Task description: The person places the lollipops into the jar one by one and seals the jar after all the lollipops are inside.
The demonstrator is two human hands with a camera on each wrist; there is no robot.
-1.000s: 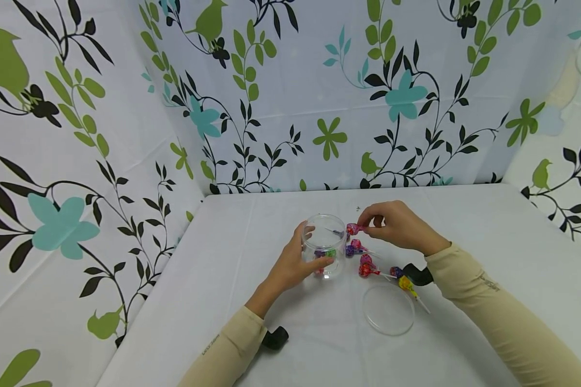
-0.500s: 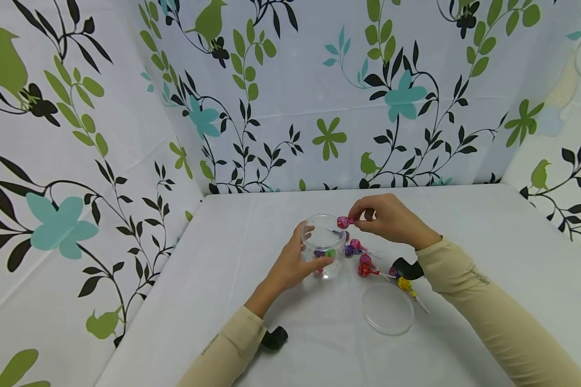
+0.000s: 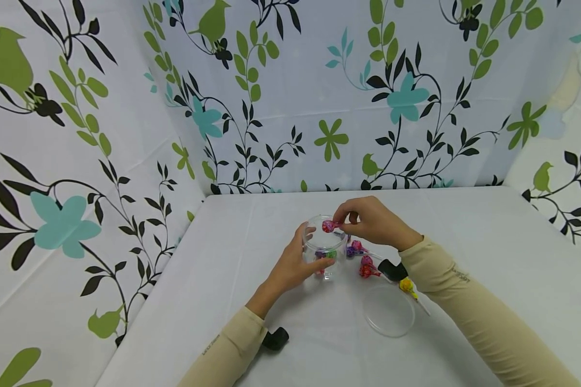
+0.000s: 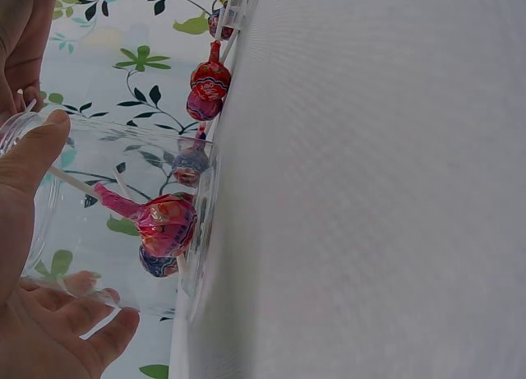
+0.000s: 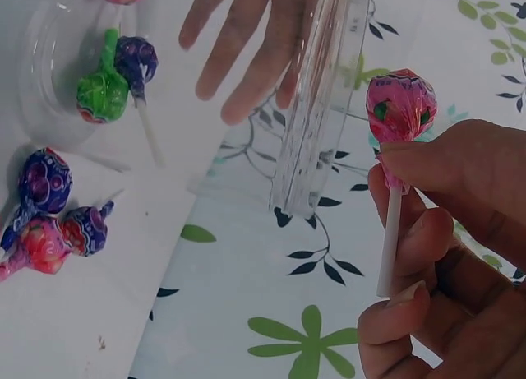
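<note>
My left hand (image 3: 290, 266) curls around the clear round plastic jar (image 3: 323, 248), a few wrapped lollipops already inside. My right hand (image 3: 375, 221) pinches a pink wrapped lollipop (image 3: 327, 226) by its stick over the mouth. Several more lollipops (image 3: 363, 260) wait on the white worktop (image 3: 489, 252) beside the clear lid (image 3: 389, 310).

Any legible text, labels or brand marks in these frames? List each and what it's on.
Nothing can be read.
Left sleeve: small dark print near the cuff, too small to read.
Right sleeve: small print, also too small to read.
Red lollipop wrapper: printed marks, blurred.
Jar and lid: no label visible.
</note>
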